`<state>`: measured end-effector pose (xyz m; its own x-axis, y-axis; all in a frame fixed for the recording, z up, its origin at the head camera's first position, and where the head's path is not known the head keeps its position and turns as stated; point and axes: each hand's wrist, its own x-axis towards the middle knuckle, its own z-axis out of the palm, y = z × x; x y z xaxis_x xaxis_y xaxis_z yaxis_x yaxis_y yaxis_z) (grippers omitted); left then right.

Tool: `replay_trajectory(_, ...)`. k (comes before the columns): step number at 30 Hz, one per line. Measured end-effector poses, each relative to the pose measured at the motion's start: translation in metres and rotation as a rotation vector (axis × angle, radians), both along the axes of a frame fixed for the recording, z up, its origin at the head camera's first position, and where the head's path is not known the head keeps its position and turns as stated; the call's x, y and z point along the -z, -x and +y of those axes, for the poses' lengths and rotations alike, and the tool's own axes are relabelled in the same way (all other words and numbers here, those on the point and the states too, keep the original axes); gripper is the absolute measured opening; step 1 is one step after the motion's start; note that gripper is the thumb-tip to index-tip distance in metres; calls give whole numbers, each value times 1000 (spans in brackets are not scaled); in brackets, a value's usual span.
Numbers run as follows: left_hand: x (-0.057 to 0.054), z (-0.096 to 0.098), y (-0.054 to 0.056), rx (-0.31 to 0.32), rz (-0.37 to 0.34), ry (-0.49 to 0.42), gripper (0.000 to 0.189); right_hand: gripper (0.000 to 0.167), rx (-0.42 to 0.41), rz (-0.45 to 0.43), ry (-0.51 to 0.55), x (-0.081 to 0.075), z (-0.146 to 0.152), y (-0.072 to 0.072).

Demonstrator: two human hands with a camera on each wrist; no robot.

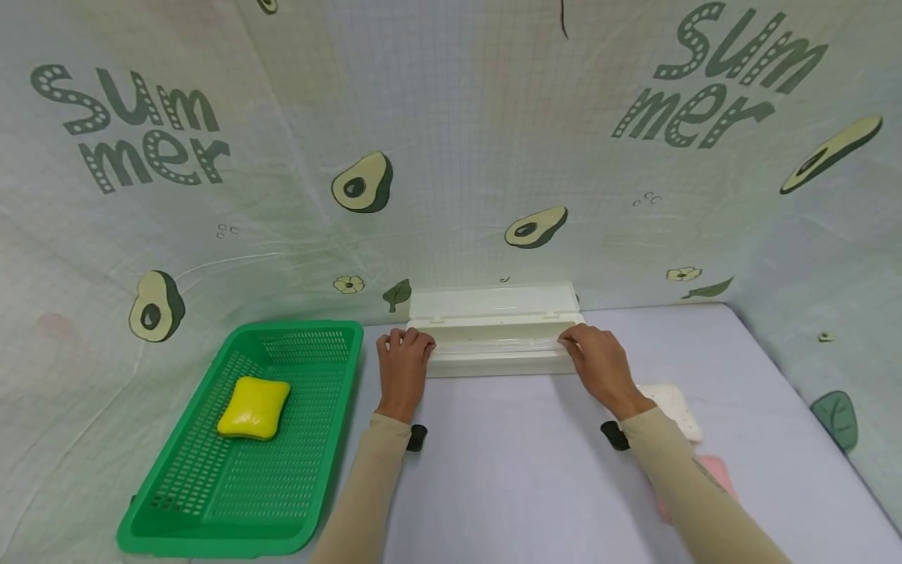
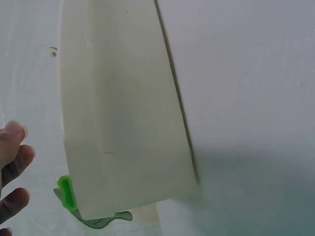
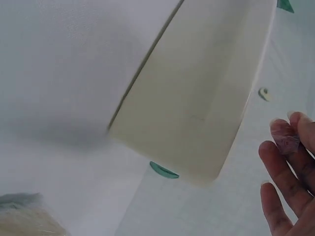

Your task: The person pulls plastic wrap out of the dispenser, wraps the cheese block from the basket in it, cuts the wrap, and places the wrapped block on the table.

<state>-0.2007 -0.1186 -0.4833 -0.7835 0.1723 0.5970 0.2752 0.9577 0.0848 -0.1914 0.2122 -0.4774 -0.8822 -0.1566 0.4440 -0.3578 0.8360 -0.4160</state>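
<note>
A long white cling film dispenser box [image 1: 502, 365] stands at the back of the table with its lid [image 1: 493, 301] raised. My left hand [image 1: 405, 368] is at the box's left end, fingertips pinched together at the front upper edge. At the right end my right hand [image 1: 600, 366] does the same. In the right wrist view, a crumpled bit of clear cling film [image 3: 286, 142] is between the thumb and fingers. The left wrist view shows the left thumb and index finger [image 2: 14, 132] together, with a faint film edge above them. The box's inside is hidden in both wrist views.
To the left stands a green plastic basket [image 1: 278, 489] holding a glossy yellow pillow-shaped block [image 1: 255, 407]. A white block [image 1: 671, 407] and a pink flat piece [image 1: 719, 472] lie by the right forearm, partly covered by it. A printed cloth [image 1: 451, 157] hangs behind the table.
</note>
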Motion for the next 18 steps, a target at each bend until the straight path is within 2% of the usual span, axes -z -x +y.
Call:
replay_trajectory(6,-5,-2,-3,-7,-12,15,8,10,-14,71,8,0,1,-3)
replay_trajectory(12,-5,-6,-5,4,-2,5,9,10,-23,150,9,1,1,-2)
replay_trajectory(18,-7,-9,-7,25,28,-7,11,10,-13,180,4,-2,0,-4)
